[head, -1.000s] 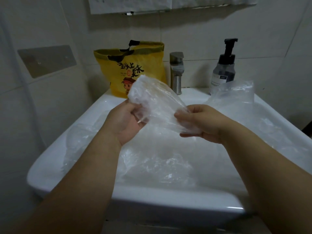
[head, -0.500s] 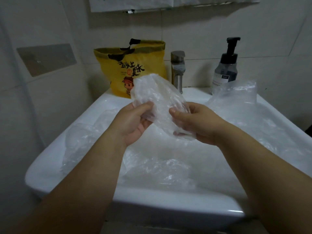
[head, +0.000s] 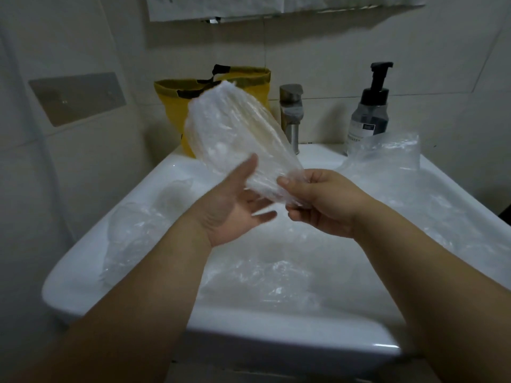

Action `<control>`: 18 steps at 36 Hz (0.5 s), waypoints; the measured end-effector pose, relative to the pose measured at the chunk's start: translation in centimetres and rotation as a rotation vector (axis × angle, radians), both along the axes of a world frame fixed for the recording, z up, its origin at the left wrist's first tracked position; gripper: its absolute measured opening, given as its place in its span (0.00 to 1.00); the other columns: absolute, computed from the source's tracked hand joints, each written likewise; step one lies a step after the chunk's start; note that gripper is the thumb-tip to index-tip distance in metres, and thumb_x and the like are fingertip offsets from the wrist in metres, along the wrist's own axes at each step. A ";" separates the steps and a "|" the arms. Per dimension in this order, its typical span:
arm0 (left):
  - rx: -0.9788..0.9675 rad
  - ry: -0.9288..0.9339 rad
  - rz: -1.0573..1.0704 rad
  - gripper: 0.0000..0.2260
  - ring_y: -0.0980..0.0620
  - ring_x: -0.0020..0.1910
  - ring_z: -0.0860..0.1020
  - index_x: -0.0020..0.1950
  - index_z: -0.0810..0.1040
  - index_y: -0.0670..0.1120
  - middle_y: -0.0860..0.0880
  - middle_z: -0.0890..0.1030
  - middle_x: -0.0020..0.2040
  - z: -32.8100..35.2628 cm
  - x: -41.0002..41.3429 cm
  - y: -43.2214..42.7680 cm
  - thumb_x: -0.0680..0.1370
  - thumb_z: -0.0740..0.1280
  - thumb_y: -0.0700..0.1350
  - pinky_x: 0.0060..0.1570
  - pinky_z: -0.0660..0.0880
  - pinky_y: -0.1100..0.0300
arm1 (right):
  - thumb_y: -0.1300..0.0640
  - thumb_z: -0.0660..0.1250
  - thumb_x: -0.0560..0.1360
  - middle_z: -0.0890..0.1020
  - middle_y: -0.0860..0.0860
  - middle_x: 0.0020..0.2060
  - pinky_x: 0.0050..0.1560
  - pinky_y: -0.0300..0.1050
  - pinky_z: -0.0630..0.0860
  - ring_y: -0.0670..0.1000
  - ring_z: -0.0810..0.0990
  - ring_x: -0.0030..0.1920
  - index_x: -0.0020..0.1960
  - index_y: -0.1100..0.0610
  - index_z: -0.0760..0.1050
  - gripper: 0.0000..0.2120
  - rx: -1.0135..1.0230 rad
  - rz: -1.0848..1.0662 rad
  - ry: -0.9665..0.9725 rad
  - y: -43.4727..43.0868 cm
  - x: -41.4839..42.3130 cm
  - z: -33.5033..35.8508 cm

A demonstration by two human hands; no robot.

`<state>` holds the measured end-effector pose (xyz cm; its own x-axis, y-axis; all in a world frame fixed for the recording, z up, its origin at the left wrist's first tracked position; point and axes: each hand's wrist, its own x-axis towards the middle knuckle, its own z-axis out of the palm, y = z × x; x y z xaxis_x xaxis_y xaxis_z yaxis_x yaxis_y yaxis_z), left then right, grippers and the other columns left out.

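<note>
Right hand (head: 320, 204) pinching lower end of clear plastic bag (head: 237, 134) at frame centre, left hand (head: 235, 205) fingers spread wide, palm up beneath it, white sink (head: 193, 319) below, yellow bag (head: 171, 111) behind.

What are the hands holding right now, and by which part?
The right hand pinches a crumpled clear plastic bag at its lower end; the left hand is open beside it.

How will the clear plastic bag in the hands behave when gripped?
Probably floppy: the plastic bag is thin, crumpled film, creased into folds. Likely very light, since the right hand holds it up by a pinch at one end. Possibly slippery: its surface looks glossy near the open left hand.
</note>
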<state>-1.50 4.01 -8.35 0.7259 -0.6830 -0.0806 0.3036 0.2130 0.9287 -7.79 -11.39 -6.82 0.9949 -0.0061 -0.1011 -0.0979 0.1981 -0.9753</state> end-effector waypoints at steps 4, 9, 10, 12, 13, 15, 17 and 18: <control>0.088 -0.095 0.060 0.23 0.42 0.61 0.79 0.62 0.78 0.38 0.38 0.81 0.60 -0.6 -0.1 -1.2 0.72 0.72 0.52 0.62 0.75 0.51 | 0.58 0.66 0.77 0.81 0.56 0.38 0.31 0.36 0.77 0.46 0.78 0.29 0.53 0.68 0.76 0.13 -0.102 0.000 -0.043 0.6 -0.1 -0.5; -0.006 -0.066 0.199 0.11 0.47 0.45 0.83 0.54 0.79 0.36 0.40 0.84 0.48 -0.5 0.8 -0.9 0.78 0.65 0.43 0.47 0.81 0.57 | 0.57 0.66 0.78 0.77 0.58 0.36 0.31 0.38 0.76 0.47 0.75 0.28 0.50 0.69 0.78 0.13 -0.235 -0.011 -0.032 0.8 0.2 -0.9; -0.007 -0.087 0.176 0.12 0.48 0.44 0.83 0.53 0.79 0.36 0.41 0.84 0.47 -0.6 0.7 -0.8 0.76 0.68 0.45 0.45 0.81 0.57 | 0.58 0.66 0.78 0.78 0.57 0.34 0.31 0.38 0.75 0.47 0.74 0.28 0.47 0.68 0.78 0.11 -0.260 -0.010 -0.035 0.9 0.2 -1.0; 0.046 -0.145 0.119 0.17 0.48 0.48 0.82 0.52 0.81 0.40 0.41 0.83 0.50 -0.6 0.1 -1.1 0.68 0.73 0.49 0.48 0.80 0.57 | 0.61 0.65 0.78 0.77 0.56 0.32 0.31 0.38 0.76 0.47 0.74 0.27 0.46 0.68 0.78 0.09 -0.308 -0.014 -0.060 1.2 0.2 -1.2; 0.076 -0.154 0.101 0.18 0.49 0.49 0.81 0.51 0.82 0.41 0.41 0.82 0.51 -0.6 -0.3 -1.2 0.66 0.73 0.50 0.49 0.80 0.57 | 0.62 0.65 0.78 0.76 0.56 0.32 0.32 0.39 0.76 0.47 0.74 0.28 0.47 0.68 0.78 0.09 -0.336 -0.018 -0.077 1.4 0.2 -1.3; 0.115 -0.169 0.113 0.19 0.49 0.48 0.81 0.50 0.82 0.42 0.41 0.81 0.51 -0.7 -0.7 -1.6 0.63 0.73 0.51 0.46 0.80 0.58 | 0.62 0.65 0.78 0.78 0.57 0.34 0.33 0.40 0.77 0.48 0.75 0.30 0.48 0.67 0.78 0.08 -0.396 -0.022 -0.103 1.7 0.2 -1.5; 0.115 -0.152 0.169 0.17 0.48 0.44 0.80 0.51 0.82 0.41 0.43 0.82 0.49 -0.4 -0.4 -1.7 0.68 0.72 0.52 0.41 0.77 0.58 | 0.59 0.66 0.78 0.79 0.56 0.35 0.34 0.39 0.78 0.47 0.76 0.31 0.48 0.65 0.78 0.08 -0.431 -0.001 -0.111 1.9 0.2 -1.6; 0.079 -0.123 0.202 0.13 0.50 0.42 0.82 0.50 0.82 0.41 0.45 0.83 0.46 -0.2 -0.1 -1.5 0.73 0.70 0.50 0.38 0.77 0.59 | 0.58 0.66 0.78 0.79 0.55 0.34 0.33 0.39 0.78 0.47 0.76 0.30 0.47 0.64 0.79 0.09 -0.436 0.009 -0.104 1.8 0.2 -1.6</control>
<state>-1.61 2.48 -8.59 0.8548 -0.5181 -0.0309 0.1460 0.1830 0.9722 -7.59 -9.60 -8.45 0.9998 -0.0170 0.0096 0.0053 -0.2343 -0.9721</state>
